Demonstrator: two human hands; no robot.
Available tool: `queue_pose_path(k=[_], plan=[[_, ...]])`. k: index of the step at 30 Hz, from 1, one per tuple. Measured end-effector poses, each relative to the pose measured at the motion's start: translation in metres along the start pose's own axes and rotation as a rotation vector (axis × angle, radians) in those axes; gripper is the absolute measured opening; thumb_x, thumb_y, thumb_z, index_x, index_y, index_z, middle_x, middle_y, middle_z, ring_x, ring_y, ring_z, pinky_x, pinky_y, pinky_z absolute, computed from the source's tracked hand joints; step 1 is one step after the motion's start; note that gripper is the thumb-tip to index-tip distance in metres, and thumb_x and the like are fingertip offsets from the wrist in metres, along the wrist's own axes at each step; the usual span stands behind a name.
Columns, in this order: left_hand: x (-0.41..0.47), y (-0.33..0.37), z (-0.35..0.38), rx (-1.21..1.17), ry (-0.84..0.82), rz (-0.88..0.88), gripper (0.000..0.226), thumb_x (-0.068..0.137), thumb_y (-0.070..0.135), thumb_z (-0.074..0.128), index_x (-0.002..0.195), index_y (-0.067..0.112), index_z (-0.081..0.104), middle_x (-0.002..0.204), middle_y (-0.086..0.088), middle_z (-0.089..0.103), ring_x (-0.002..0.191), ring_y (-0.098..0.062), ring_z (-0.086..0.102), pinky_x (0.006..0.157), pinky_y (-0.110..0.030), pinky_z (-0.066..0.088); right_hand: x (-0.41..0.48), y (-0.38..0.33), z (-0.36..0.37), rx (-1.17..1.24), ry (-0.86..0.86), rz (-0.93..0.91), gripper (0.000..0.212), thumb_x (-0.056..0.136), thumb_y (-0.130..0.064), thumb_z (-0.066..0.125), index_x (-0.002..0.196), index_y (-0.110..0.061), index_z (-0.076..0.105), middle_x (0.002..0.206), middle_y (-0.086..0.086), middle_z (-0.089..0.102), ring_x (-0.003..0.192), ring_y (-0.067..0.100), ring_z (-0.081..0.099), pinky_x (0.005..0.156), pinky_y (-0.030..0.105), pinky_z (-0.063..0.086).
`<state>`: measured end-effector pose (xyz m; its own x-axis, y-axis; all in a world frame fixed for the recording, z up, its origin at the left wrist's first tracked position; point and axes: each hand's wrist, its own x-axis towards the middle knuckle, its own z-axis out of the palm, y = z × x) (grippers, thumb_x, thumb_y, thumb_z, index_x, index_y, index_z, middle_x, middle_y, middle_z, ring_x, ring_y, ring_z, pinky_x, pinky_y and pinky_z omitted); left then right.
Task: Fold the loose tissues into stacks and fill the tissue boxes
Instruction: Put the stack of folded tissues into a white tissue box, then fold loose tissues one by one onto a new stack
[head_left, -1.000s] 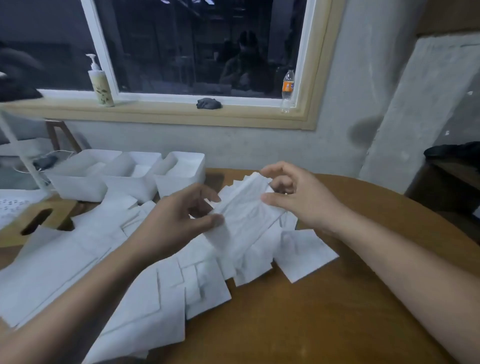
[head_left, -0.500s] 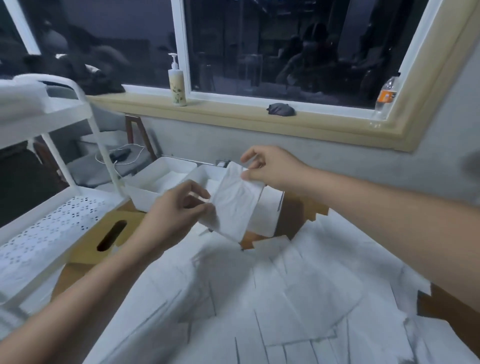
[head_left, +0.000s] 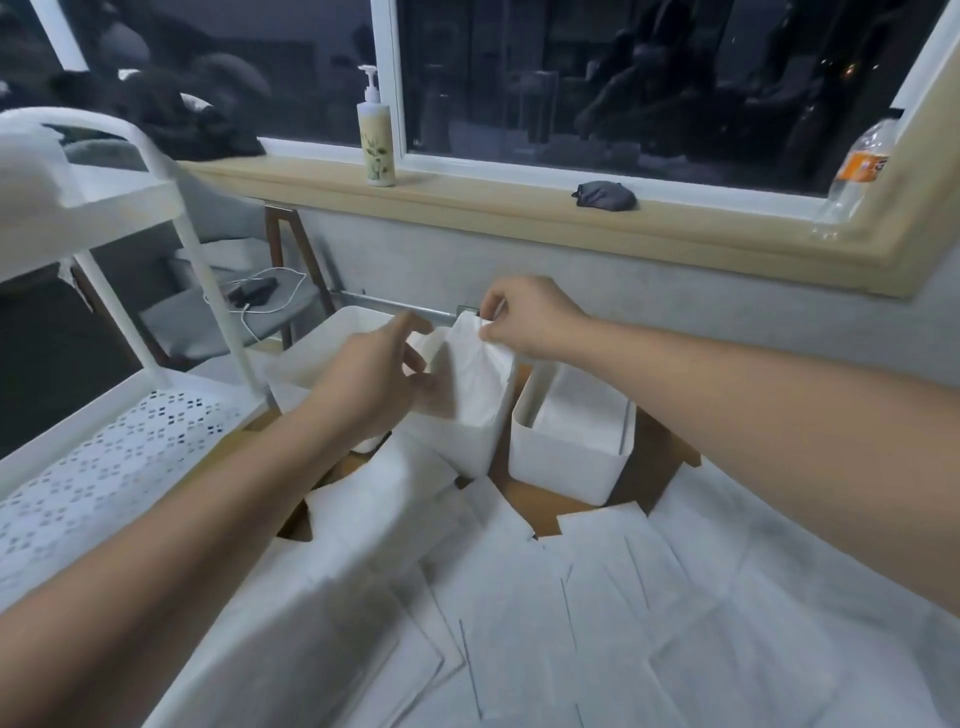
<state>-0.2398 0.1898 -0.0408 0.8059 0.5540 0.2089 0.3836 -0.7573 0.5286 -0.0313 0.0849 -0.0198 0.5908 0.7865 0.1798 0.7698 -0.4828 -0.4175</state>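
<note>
A folded white tissue (head_left: 475, 371) hangs over the middle white box (head_left: 467, 447). My right hand (head_left: 524, 319) pinches its top edge, and my left hand (head_left: 371, 382) holds its left side with thumb and fingers. A second white box (head_left: 566, 465) to the right has tissues stacked inside. A third white box (head_left: 317, 358) sits to the left, partly hidden behind my left hand. Many loose tissues (head_left: 597, 623) cover the wooden table in front of me.
A white perforated cart (head_left: 104, 452) stands at the left, close to the boxes. The window sill carries a pump bottle (head_left: 375, 143), a dark cloth (head_left: 605, 196) and a plastic bottle (head_left: 857, 171). A chair with a cable sits behind the cart.
Both hands carried the folded tissue from over the loose pile leftward and away to above the middle box. The view turned left with them.
</note>
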Motion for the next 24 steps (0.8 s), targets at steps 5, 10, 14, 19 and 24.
queue_pose_path(k=[5, 10, 14, 19, 24], plan=[[0.005, 0.002, 0.011, 0.232, -0.053, 0.149, 0.07, 0.094, 0.018, 0.073, 0.155, 0.033, 0.042, 0.136, -0.001, 0.061, 0.113, -0.03, 0.063, 0.081, -0.037, 0.048, -0.004, 0.002, 0.015, -0.062, 0.018, -0.016, 0.014, 0.083, -0.027, 0.08, 0.094, -0.023, 0.074, 0.098, 0.0, 0.073, 0.093, 0.023, 0.068, 0.081, 0.035, 0.058], [0.017, 0.004, 0.012, 0.413, -0.176, 0.171, 0.061, 0.096, 0.018, 0.068, 0.152, 0.031, 0.047, 0.135, -0.002, 0.063, 0.118, -0.03, 0.062, 0.089, -0.039, 0.052, -0.012, -0.002, 0.029, -0.187, -0.007, -0.071, 0.02, 0.088, -0.031, 0.072, 0.106, -0.024, 0.068, 0.105, 0.002, 0.07, 0.097, 0.03, 0.066, 0.081, 0.038, 0.056], [0.022, 0.01, 0.01, 0.52, -0.157, 0.152, 0.057, 0.098, 0.029, 0.069, 0.151, 0.032, 0.049, 0.134, -0.001, 0.061, 0.117, -0.029, 0.063, 0.082, -0.036, 0.049, -0.02, -0.003, 0.027, -0.188, 0.004, -0.08, 0.025, 0.09, -0.027, 0.059, 0.114, -0.029, 0.066, 0.111, 0.001, 0.071, 0.104, 0.033, 0.064, 0.087, 0.039, 0.056], [0.033, 0.019, 0.012, 0.514, -0.249, 0.247, 0.055, 0.098, 0.033, 0.073, 0.15, 0.035, 0.056, 0.139, -0.001, 0.059, 0.121, -0.027, 0.06, 0.085, -0.032, 0.046, -0.035, 0.007, 0.007, -0.12, 0.027, -0.075, 0.022, 0.091, -0.02, 0.056, 0.106, -0.029, 0.068, 0.11, 0.0, 0.072, 0.104, 0.032, 0.064, 0.087, 0.039, 0.054], [0.052, 0.028, 0.027, 0.654, -0.497, 0.228, 0.069, 0.099, 0.027, 0.067, 0.16, 0.047, 0.043, 0.133, -0.001, 0.064, 0.109, -0.028, 0.065, 0.09, -0.036, 0.056, -0.06, 0.018, 0.005, -0.148, -0.093, -0.121, 0.04, 0.1, -0.044, 0.063, 0.135, -0.024, 0.066, 0.134, 0.0, 0.066, 0.124, 0.026, 0.059, 0.108, 0.04, 0.043]])
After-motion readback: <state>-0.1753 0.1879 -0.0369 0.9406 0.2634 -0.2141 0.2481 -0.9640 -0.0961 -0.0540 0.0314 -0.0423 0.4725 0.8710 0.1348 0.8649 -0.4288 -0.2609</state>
